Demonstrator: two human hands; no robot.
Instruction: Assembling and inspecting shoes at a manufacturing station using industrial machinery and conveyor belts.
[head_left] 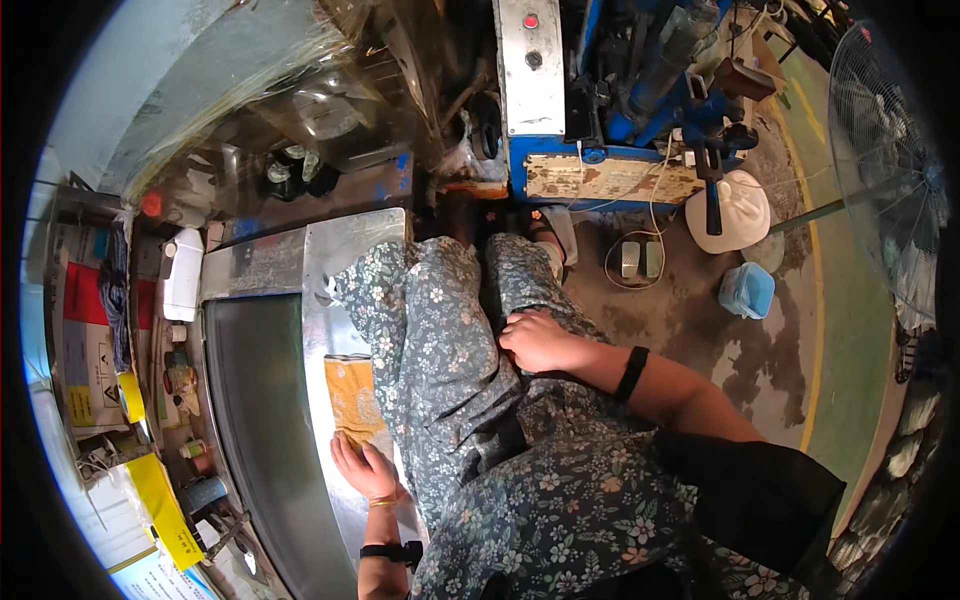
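Observation:
My left hand (363, 468) lies with its fingers stretched out at the near end of an orange-yellow piece of fabric (349, 392) with a pale grey pattern. The fabric rests flat on a shiny metal surface (340, 325) beside my left leg, and my fingertips touch its edge. On my lap rests my right hand (540, 341), its fingers curled in against the dark floral apron (450, 340). Nothing shows in that hand, though the undersides of its fingers are hidden. Each wrist wears a black band.
Ahead stands a blue machine (590, 150) with a grey control panel (533, 70). On the floor at right are a foot pedal (640, 260) with a cable, a white jug (728, 212), a light blue tub (747, 291) and a large fan (890, 170). Cluttered shelving (185, 400) lines the left.

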